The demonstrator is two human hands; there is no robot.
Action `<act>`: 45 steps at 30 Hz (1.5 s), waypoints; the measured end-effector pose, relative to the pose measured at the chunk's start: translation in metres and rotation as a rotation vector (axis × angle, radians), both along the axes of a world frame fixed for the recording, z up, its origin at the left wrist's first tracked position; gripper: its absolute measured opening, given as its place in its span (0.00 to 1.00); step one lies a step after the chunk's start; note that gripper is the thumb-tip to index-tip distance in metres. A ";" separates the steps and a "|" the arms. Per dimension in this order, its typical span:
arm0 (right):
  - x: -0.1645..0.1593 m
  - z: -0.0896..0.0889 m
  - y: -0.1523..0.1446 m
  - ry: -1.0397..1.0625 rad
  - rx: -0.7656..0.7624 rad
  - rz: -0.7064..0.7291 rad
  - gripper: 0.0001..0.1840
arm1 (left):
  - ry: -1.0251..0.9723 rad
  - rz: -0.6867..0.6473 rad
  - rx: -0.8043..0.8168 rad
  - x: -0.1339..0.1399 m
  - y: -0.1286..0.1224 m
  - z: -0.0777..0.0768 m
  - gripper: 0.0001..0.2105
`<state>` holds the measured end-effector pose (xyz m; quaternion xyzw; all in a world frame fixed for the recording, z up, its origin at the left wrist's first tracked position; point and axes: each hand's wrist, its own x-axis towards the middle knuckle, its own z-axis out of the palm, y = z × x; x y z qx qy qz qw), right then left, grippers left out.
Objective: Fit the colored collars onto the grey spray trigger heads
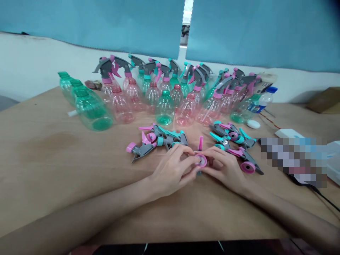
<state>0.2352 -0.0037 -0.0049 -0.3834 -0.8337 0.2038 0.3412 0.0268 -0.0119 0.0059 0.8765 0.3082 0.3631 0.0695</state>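
Note:
Between my two hands, near the middle of the table, is a grey and pink trigger spray head (202, 160), its round pink collar facing me and its pink trigger pointing up. My left hand (172, 170) grips it from the left, fingertips at the collar. From the other side my right hand (225, 166) pinches the collar's right edge. Loose spray heads lie just beyond both hands: a pile on the left (145, 148) and another pile on the right (233, 136), in grey with pink or teal parts. My fingers cover most of the held head's body.
Behind the piles stand several clear spray bottles, including a green open bottle (165, 109) and a pink open bottle (186, 113); others carry spray heads. A blue-capped water bottle (265, 99), a white oval object (253, 124) and a blurred-out device (294, 163) with a cable are at right.

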 end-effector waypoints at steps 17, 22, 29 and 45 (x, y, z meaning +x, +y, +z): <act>-0.081 0.063 0.063 -0.232 0.395 -0.022 0.17 | 0.037 -0.019 0.019 -0.051 -0.023 -0.001 0.06; -0.110 0.056 0.063 -0.536 0.319 0.189 0.21 | 0.036 -0.018 0.003 -0.051 -0.023 -0.002 0.06; -0.107 0.053 0.043 -0.525 0.255 0.277 0.17 | 0.091 -0.014 -0.032 -0.051 -0.022 -0.003 0.06; -0.045 -0.002 0.036 -0.339 -0.084 -0.192 0.45 | 0.044 0.063 -0.079 -0.051 -0.017 -0.002 0.07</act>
